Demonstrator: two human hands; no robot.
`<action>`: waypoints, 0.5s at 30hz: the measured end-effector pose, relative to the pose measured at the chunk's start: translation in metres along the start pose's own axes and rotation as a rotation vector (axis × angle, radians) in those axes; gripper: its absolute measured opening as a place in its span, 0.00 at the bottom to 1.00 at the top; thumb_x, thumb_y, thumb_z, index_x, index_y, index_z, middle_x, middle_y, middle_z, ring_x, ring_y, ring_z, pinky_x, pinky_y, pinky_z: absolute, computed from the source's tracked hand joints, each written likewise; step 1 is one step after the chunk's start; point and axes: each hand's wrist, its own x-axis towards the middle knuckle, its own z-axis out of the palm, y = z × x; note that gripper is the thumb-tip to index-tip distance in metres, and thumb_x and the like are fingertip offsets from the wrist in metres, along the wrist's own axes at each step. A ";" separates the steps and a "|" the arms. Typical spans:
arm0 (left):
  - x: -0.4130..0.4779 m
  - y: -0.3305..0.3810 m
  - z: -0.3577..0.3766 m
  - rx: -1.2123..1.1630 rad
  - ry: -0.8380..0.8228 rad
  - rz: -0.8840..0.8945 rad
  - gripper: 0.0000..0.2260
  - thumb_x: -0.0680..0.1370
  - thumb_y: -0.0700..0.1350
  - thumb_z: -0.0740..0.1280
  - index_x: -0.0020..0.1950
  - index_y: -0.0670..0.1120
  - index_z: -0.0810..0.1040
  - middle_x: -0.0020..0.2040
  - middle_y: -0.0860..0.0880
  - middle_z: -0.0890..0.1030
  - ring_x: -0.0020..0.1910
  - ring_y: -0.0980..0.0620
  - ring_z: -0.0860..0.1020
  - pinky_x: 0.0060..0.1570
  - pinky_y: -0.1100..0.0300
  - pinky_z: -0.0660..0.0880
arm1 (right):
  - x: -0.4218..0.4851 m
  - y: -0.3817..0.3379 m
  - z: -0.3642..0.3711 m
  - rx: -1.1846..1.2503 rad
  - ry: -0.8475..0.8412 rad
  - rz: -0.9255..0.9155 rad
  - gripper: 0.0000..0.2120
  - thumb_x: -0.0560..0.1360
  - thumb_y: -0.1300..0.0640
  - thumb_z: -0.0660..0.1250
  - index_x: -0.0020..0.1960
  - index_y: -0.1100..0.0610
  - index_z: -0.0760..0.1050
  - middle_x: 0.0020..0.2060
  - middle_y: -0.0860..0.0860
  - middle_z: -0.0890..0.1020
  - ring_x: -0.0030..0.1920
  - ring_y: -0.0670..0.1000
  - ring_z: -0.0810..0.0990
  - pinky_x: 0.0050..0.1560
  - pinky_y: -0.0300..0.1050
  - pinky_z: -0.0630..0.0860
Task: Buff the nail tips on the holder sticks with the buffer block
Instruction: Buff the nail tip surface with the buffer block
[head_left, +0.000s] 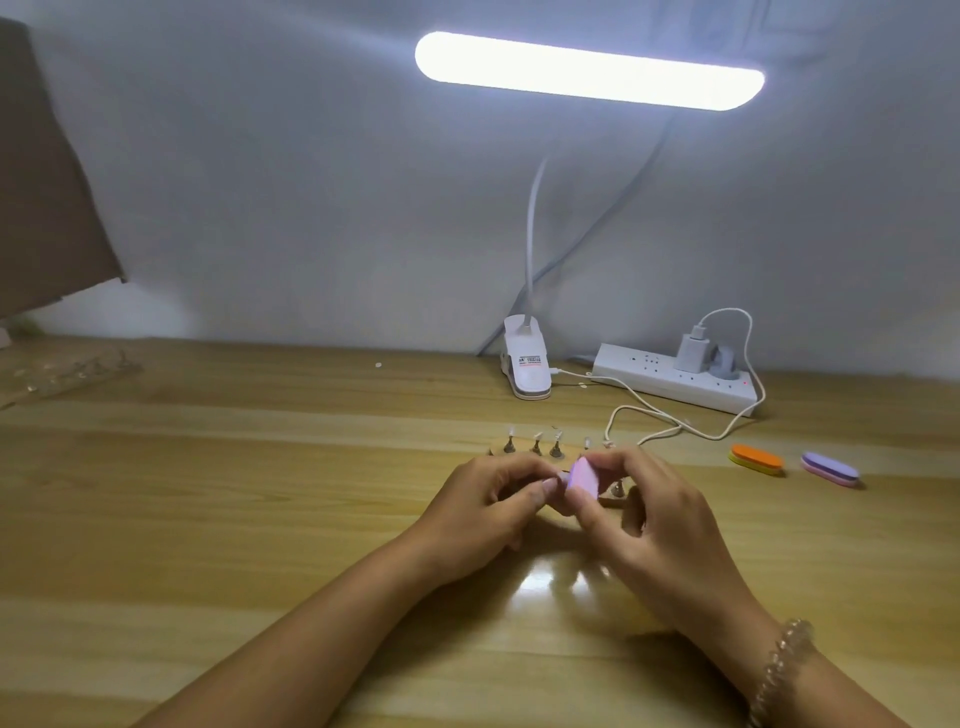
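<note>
A pink and purple buffer block (583, 477) is pinched between the thumb and fingers of my right hand (644, 519), just above a wooden base (498, 446). Several small holder sticks (536, 446) with clear nail tips stand upright on that base. My left hand (488, 512) has its fingers curled against the block's left end, pinching something small that stays hidden behind the fingers. Another stick (617, 488) shows behind my right fingers.
To the right on the wooden table lie an orange-yellow buffer (757, 459) and a purple-pink buffer (829, 468). Behind stand a white clip lamp (524, 366), a power strip (675, 382) and a loose white cable (670, 421). Clear plastic packaging (67, 371) lies far left.
</note>
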 end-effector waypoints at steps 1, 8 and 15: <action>0.000 0.000 0.000 0.011 -0.002 -0.003 0.10 0.82 0.37 0.63 0.52 0.48 0.82 0.42 0.54 0.82 0.31 0.60 0.74 0.31 0.63 0.72 | -0.003 -0.004 0.001 -0.025 -0.022 -0.044 0.12 0.72 0.42 0.69 0.51 0.48 0.76 0.41 0.39 0.77 0.34 0.43 0.74 0.34 0.36 0.69; -0.001 0.003 0.000 0.031 -0.022 -0.016 0.08 0.83 0.38 0.62 0.51 0.46 0.81 0.42 0.54 0.83 0.33 0.61 0.76 0.32 0.63 0.73 | 0.002 0.002 0.001 -0.052 0.007 0.034 0.13 0.71 0.47 0.74 0.52 0.50 0.76 0.43 0.41 0.78 0.34 0.40 0.74 0.36 0.39 0.69; -0.001 0.002 0.000 0.042 -0.018 -0.005 0.09 0.83 0.39 0.62 0.52 0.48 0.81 0.39 0.54 0.81 0.33 0.61 0.76 0.30 0.64 0.71 | -0.001 -0.001 0.003 -0.029 -0.019 0.004 0.15 0.69 0.48 0.76 0.51 0.49 0.75 0.43 0.40 0.79 0.34 0.39 0.74 0.34 0.38 0.69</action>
